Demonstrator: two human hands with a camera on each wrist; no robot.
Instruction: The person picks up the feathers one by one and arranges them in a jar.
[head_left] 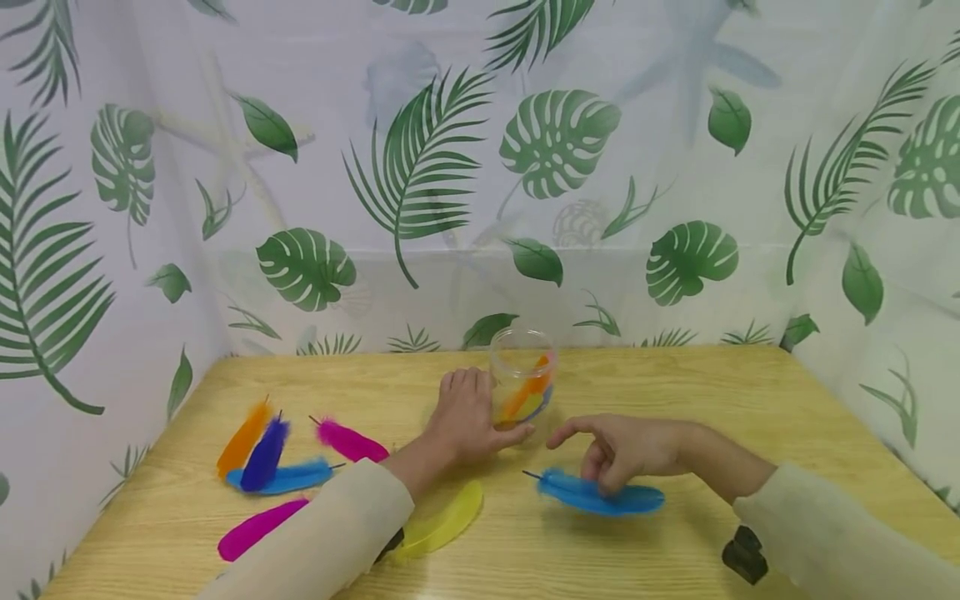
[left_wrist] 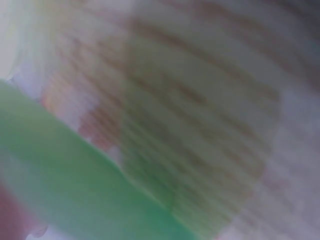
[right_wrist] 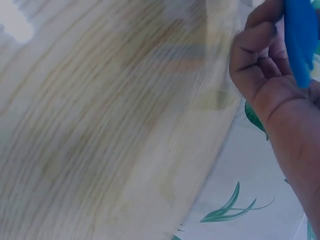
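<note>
A right hand curls its fingertips onto a soft, leaf-shaped blue feather lying flat on a pale wood-grain table, its long axis running left to right with the thin dark quill pointing left. The left hand cups the side of a clear round jar, which stands upright mid-table and holds orange and yellow feathers. The left wrist view is only blur.

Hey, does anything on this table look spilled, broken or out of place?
Nothing stands out. The clear plastic jar stands upright with feathers inside, steadied by the left hand. The right hand rests on a blue feather; the other loose coloured feathers lie flat and intact.
</note>
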